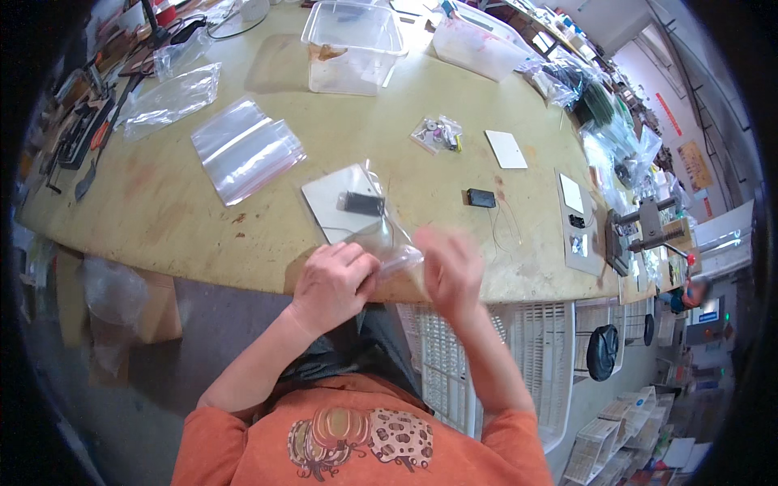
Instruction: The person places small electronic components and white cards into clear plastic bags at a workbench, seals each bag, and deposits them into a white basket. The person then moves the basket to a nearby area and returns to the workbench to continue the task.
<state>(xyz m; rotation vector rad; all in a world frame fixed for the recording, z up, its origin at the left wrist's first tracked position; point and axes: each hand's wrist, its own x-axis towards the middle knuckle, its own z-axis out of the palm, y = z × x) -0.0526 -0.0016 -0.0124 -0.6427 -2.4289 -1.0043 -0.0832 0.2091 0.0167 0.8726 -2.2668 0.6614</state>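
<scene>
My left hand [334, 279] grips the near end of a clear plastic bag [369, 219] at the front edge of the tan worktable [203, 219]. Inside the bag lie a grey flat card and a small black component with thin wires [361, 202]. My right hand [450, 271] is blurred, close to the bag's near right corner, fingers partly curled; whether it holds the bag is unclear. A second small black component [480, 198] with thin wires lies on the table to the right of the bag.
A stack of empty clear bags [245, 150] lies left of centre. A small bag of parts [438, 133] and a white card [506, 149] sit farther back. Clear plastic tubs [352, 44] stand at the far edge. Tools [77, 134] lie left, a small press [644, 231] right. White crates [527, 356] stand below.
</scene>
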